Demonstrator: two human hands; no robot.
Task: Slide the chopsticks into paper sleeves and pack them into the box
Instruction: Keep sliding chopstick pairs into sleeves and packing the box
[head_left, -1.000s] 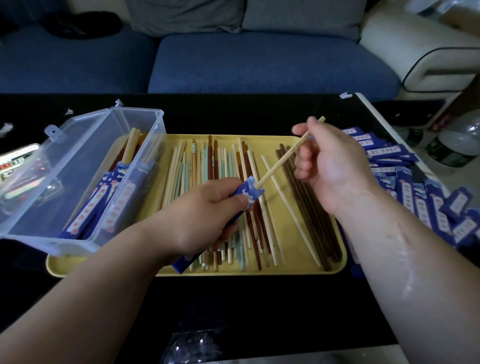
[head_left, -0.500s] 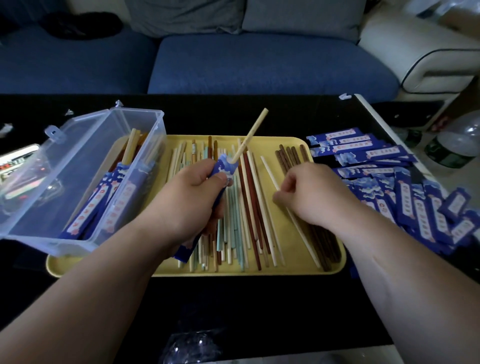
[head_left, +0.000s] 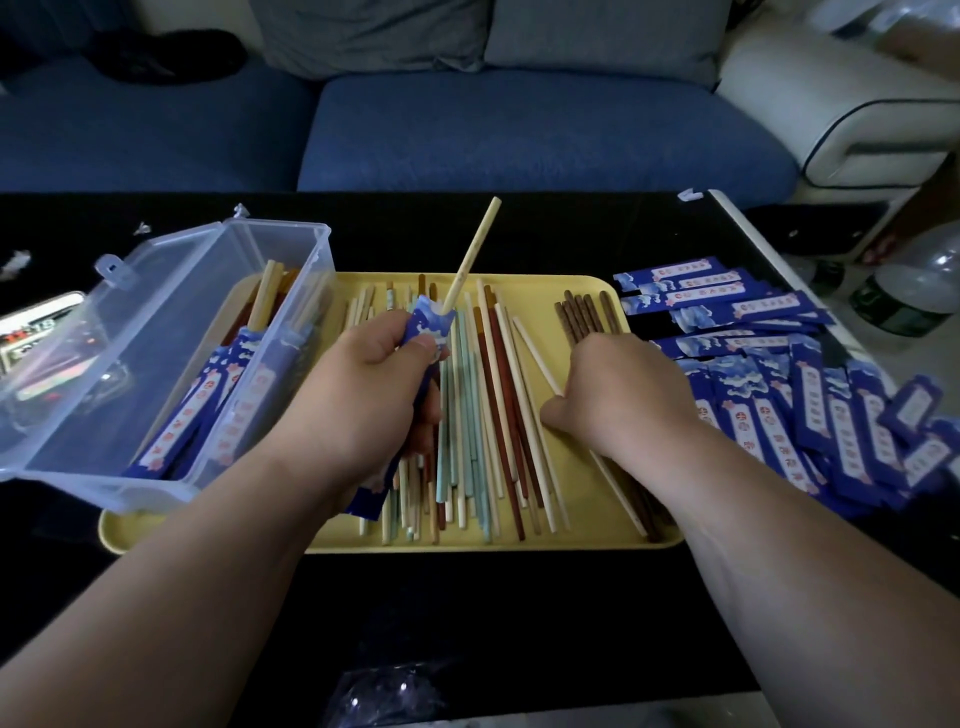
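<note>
**Item:** pale chopstick (head_left: 475, 249), partly inside a blue paper sleeve (head_left: 430, 323).

**Location:** held above the yellow tray (head_left: 571, 285) by the left hand (head_left: 358, 400). Fingers and thumb wrap the sleeve near its mouth. The stick's free end slants up and away from the person.

**Right hand** (head_left: 623, 395): down on the tray, just right of the left hand, knuckles up. Fingers are curled onto the loose chopsticks (head_left: 483, 415), with the thumb touching a pale one. The fingertips are hidden, so it cannot be told whether a stick is actually gripped.

**Handling, by judgement:**
- Chopsticks: light, stiff and smooth, apt to roll or slip. Best pinched near the thick end.
- Sleeve: thin and soft, easily creased or torn. Hold it lightly by the edges near the mouth, leaving the opening clear.

**Destination:** clear box (head_left: 275, 224), resting partly on the tray's left end beside the left forearm. It holds filled sleeves (head_left: 208, 405).

**Spare sleeves** (head_left: 779, 415): heaped on the black tabletop (head_left: 467, 623), right of the tray, just beside the right hand.
</note>
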